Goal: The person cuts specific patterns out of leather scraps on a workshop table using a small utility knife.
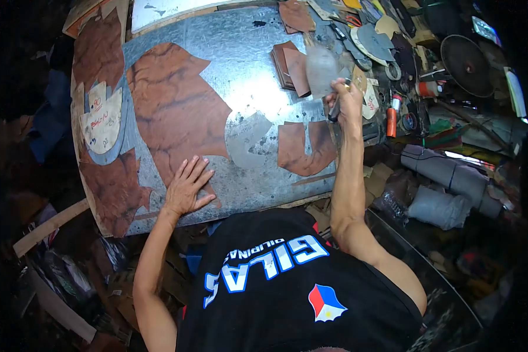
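Note:
My left hand (189, 185) lies flat with fingers spread on the lower end of a large brown leather piece (176, 105). At the right side of the metal-topped table, my right hand (347, 98) is closed around a dark-handled tool (334, 111); its far end is hard to make out. Just beyond that hand is a blurred, pale translucent shape (321, 67). A grey template (247, 141) lies beside the large leather, and a U-shaped leather piece (307, 158) is near my right forearm. Stacked brown pieces (284, 66) sit behind it.
Leather pieces (102, 50) and a marked white template (102, 120) cover the left side. Tools, templates and tape rolls crowd the right, with an orange tube (391, 122) and a round dark disc (467, 66). Grey rolls (446, 170) lie lower right.

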{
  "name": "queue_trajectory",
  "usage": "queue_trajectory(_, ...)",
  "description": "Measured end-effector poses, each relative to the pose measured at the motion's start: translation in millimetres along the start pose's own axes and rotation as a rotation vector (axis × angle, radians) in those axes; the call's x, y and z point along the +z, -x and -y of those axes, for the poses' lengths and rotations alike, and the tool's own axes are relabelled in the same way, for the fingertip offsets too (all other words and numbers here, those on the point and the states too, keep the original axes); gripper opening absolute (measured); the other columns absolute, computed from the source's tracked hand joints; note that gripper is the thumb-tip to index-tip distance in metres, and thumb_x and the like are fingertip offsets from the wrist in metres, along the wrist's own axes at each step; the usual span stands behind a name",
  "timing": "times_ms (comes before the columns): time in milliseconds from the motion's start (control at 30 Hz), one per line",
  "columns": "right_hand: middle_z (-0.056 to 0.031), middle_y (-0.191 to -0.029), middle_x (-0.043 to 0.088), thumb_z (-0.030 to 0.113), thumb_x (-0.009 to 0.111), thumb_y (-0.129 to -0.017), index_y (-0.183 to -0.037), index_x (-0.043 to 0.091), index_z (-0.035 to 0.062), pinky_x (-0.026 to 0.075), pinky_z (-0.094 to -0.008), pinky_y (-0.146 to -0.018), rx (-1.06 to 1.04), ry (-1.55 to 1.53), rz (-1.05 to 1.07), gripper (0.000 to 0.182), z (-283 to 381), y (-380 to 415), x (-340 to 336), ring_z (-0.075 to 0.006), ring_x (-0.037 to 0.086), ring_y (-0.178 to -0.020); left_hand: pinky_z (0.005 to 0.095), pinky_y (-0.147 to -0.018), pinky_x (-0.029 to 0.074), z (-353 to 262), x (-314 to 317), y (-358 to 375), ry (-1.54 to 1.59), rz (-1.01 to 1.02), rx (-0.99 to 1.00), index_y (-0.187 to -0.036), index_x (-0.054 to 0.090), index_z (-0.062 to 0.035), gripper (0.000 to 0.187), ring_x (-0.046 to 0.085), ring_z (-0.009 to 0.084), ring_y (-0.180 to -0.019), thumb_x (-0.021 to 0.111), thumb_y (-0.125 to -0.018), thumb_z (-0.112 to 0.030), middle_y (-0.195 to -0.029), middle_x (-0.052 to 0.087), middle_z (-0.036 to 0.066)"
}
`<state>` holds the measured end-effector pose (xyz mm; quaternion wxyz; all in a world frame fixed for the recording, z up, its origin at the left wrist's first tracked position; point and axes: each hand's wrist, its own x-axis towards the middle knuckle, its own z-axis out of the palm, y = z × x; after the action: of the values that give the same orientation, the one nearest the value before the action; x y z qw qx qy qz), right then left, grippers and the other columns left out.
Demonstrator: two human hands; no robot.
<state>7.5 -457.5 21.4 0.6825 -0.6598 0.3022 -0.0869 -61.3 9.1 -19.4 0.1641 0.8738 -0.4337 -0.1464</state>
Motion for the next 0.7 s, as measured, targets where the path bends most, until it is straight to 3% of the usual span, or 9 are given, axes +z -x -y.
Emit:
queue_trajectory(133, -0.0047, -0.076, 0.058, 0.011, 0.07, -0.087, -0.108, 0.05, 0.0043, 0.046, -0.0282, -0.048, -0.011, -0.299, -0.081, 0.029, -19, 47, -19, -0.0167, 0.059, -0.058, 0.049, -0.118, 0.018, 9, 9, 3, 0.046, -0.075, 0.037, -0.138, 0.049, -0.0075, 0.074, 0.028, 0.0358, -0.143, 0.058, -0.085, -0.059, -0.154, 0.032, 0.018)
queue_trajectory(267, -0.0026, -0.079, 0.057, 0.009, 0.066, -0.09, -0.105, 0.052, 0.0104, 0.048, -0.0283, -0.053, 0.215, -0.409, 0.106, 0.021, -43, 130, -13, -0.0157, 0.06, -0.063, 0.0497, -0.118, 0.017, 62, -6, -14, -0.034, -0.133, -0.024, -0.145, 0.039, -0.0043, 0.078, 0.025, 0.0389, -0.144, 0.053, -0.089, -0.057, -0.155, 0.028, 0.022)
queue_trajectory(367, -0.0012, -0.078, 0.057, 0.009, 0.065, -0.09, -0.105, 0.053, 0.0133, 0.047, -0.028, -0.053, 0.355, -0.466, 0.147, 0.02, -70, 188, 4, -0.0149, 0.059, -0.062, 0.048, -0.118, 0.017, 126, -13, -42, -0.193, -0.268, -0.08, -0.145, 0.039, -0.0035, 0.074, 0.023, 0.0385, -0.144, 0.049, -0.093, -0.056, -0.155, 0.029, 0.021)
queue_trajectory(433, -0.0005, -0.078, 0.057, 0.009, 0.065, -0.091, -0.104, 0.054, 0.0134, 0.047, -0.0283, -0.052, 0.415, -0.513, 0.121, 0.018, -79, 220, 24, -0.0151, 0.06, -0.062, 0.0474, -0.119, 0.015, 135, -16, -62, -0.226, -0.26, -0.146, -0.147, 0.036, -0.005, 0.075, 0.018, 0.0366, -0.146, 0.045, -0.095, -0.057, -0.157, 0.024, 0.019)
queue_trajectory(500, -0.0022, -0.076, 0.059, 0.009, 0.065, -0.091, -0.104, 0.055, 0.011, 0.048, -0.0289, -0.052, 0.438, -0.517, 0.127, 0.017, -85, 239, 41, -0.0168, 0.062, -0.062, 0.0468, -0.12, 0.012, 123, -9, -71, -0.257, -0.257, -0.203, -0.149, 0.032, -0.0064, 0.075, 0.014, 0.0348, -0.148, 0.042, -0.096, -0.058, -0.159, 0.02, 0.017)
queue_trajectory(633, -0.0075, -0.077, 0.063, 0.009, 0.067, -0.09, -0.105, 0.056, 0.0074, 0.049, -0.0283, -0.052, 0.336, -0.448, 0.177, 0.019, -86, 249, 62, -0.017, 0.064, -0.064, 0.0449, -0.121, 0.006, 47, 15, -54, -0.18, -0.17, -0.074, -0.153, 0.022, -0.0112, 0.08, 0.005, 0.0308, -0.149, 0.031, -0.095, -0.066, -0.161, 0.009, 0.015)
queue_trajectory(700, -0.0075, -0.077, 0.063, 0.009, 0.066, -0.09, -0.106, 0.056, 0.0049, 0.049, -0.0272, -0.052, 0.305, -0.363, 0.159, 0.02, -81, 244, 69, -0.0166, 0.064, -0.065, 0.0484, -0.121, 0.009, 9, 36, -31, -0.056, -0.166, 0.062, -0.147, 0.036, -0.007, 0.08, 0.011, 0.0342, -0.148, 0.032, -0.094, -0.067, -0.159, 0.02, 0.017)
